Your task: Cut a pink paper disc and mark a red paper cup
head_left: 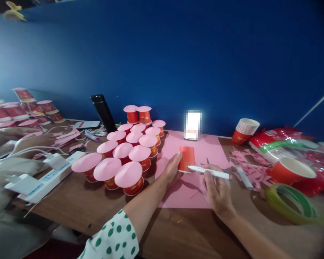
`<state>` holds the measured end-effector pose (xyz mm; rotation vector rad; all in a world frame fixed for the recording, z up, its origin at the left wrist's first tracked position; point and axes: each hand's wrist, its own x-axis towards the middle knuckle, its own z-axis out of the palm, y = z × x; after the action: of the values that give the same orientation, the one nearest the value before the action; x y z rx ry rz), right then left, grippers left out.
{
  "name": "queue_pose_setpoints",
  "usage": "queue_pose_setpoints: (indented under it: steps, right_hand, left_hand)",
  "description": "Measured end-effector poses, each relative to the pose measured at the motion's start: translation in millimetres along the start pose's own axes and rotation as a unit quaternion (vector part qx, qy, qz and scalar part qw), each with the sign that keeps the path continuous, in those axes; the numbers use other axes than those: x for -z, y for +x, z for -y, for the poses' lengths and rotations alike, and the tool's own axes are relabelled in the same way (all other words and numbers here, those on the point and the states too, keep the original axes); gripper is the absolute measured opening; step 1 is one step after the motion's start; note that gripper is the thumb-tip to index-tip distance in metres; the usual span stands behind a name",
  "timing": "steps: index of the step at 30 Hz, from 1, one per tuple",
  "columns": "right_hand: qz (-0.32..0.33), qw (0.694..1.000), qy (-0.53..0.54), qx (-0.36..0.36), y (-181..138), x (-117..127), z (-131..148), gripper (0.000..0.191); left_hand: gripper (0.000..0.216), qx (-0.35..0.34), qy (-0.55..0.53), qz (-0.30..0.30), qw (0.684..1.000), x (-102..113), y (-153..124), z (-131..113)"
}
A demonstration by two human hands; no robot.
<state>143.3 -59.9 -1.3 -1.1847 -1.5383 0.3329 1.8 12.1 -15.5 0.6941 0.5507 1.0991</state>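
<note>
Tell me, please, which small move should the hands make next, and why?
Probably a short stroke of the pen along the cup, while the left hand steadies it. The right hand holds the pen with its tip at the cup's lower part; whether they touch, I cannot tell.

A cup (187,157) is over a paper sheet (209,147) at centre, right of grouped cups (122,150). Tape (273,202) lies lower right.
</note>
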Motion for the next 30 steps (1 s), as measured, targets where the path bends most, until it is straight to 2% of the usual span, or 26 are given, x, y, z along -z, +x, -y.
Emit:
queue_pose_setpoints:
  steps: [3,8,13,19,23,30]
  right_hand:
    - [0.007,1.0,0.002,-0.005,0.5,0.1,1.5,0.02]
    - [-0.005,1.0,-0.023,0.015,1.1,0.7,2.1,0.021]
    - [0.0,1.0,0.006,-0.019,-0.6,-0.1,0.2,0.021]
    - [-0.004,1.0,-0.007,0.013,0.5,-0.4,0.9,0.021]
    - [0.001,1.0,0.003,-0.011,0.1,-0.5,0.2,0.02]
    - [-0.011,1.0,0.002,0.001,-1.2,-0.9,-2.2,0.019]
  left_hand:
    - [0.047,-0.001,0.003,0.006,1.0,-1.1,-0.5,-0.8]
    - [0.043,0.001,0.0,-0.02,1.0,-1.3,-0.5,-1.1]
    - [0.047,-0.007,0.009,0.007,1.0,0.3,0.2,-0.2]
    - [0.044,-0.012,0.003,0.002,1.0,0.5,0.1,0.4]
    - [0.046,-0.009,0.013,0.008,1.0,0.3,0.0,0.3]
    - [0.044,-0.013,0.01,0.007,1.0,0.4,-0.6,0.5]
